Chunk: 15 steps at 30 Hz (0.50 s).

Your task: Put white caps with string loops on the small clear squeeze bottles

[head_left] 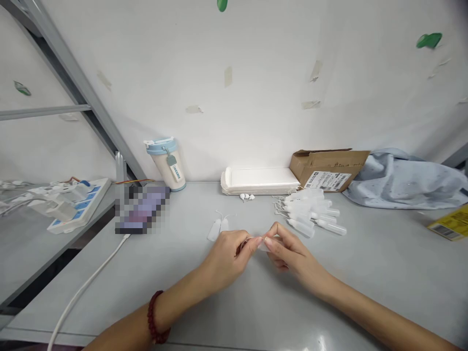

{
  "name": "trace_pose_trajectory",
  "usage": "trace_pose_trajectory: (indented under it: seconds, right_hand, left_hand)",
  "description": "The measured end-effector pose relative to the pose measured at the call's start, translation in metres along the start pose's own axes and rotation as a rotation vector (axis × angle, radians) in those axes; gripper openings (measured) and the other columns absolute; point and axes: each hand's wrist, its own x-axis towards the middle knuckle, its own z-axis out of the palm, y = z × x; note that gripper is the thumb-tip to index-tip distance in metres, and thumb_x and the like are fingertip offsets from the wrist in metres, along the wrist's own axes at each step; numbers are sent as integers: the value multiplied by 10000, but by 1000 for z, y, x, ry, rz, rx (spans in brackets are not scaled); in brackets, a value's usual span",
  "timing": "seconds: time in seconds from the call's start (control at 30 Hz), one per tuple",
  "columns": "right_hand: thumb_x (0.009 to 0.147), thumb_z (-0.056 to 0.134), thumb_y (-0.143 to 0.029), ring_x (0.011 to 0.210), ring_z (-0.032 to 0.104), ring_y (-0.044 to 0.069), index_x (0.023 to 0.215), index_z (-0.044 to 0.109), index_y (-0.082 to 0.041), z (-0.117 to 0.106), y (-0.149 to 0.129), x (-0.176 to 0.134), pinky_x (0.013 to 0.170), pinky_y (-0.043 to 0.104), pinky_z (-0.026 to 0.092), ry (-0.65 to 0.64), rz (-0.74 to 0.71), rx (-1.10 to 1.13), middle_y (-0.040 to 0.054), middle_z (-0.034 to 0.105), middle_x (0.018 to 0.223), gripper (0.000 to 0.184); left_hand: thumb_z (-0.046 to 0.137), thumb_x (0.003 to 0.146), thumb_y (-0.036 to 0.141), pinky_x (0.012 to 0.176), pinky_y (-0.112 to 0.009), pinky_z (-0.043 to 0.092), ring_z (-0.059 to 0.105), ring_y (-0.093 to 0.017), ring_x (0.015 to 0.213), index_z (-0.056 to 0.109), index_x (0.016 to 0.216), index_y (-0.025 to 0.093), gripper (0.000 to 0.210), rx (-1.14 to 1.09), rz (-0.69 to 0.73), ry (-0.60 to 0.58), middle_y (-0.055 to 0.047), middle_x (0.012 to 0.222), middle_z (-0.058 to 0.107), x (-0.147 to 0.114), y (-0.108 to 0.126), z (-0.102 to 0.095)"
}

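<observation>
My left hand (228, 251) is closed in a pinch, with a thin white string (249, 238) at its fingertips. Close against it, my right hand (288, 251) pinches a small translucent white tube (263, 247), mostly hidden by the fingers. Both hands meet just above the grey table. Beyond my left hand lie two flat white pieces with strings (214, 229). Past my right hand is a loose pile of translucent tubes (302, 226), many with thin strings at one end. Several tiny white pieces (246, 197) sit farther back.
A stack of white trays (259, 180) lies by the wall, beside an open cardboard box (331, 165) and a bluish cloth (405, 180). Left are a tumbler (168, 165), a charging phone (144, 212) and a power strip (82, 207). A yellow package (451, 223) lies far right.
</observation>
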Motion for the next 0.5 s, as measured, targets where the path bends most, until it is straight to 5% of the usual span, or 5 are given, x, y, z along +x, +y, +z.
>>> trace_pose_trajectory:
  seconds: [0.23, 0.5]
  right_hand:
    - [851, 516, -459, 472, 97, 61, 706, 298, -215, -7, 3, 4, 434, 205, 87, -98, 217, 300, -100, 152, 534, 358]
    - [874, 461, -452, 476, 243, 71, 780, 411, -202, -10, -1, 6, 453, 208, 204, 57, -28, -55, -83, 305, 536, 272]
  left_hand:
    - [424, 883, 338, 535, -228, 313, 407, -95, 567, 476, 648, 164, 298, 159, 160, 4, 26, 618, 468, -2, -2, -4]
    - [487, 848, 360, 568, -212, 368, 506, -107, 637, 564, 738, 181, 223, 146, 111, 9, 20, 707, 595, 9, -1, -25]
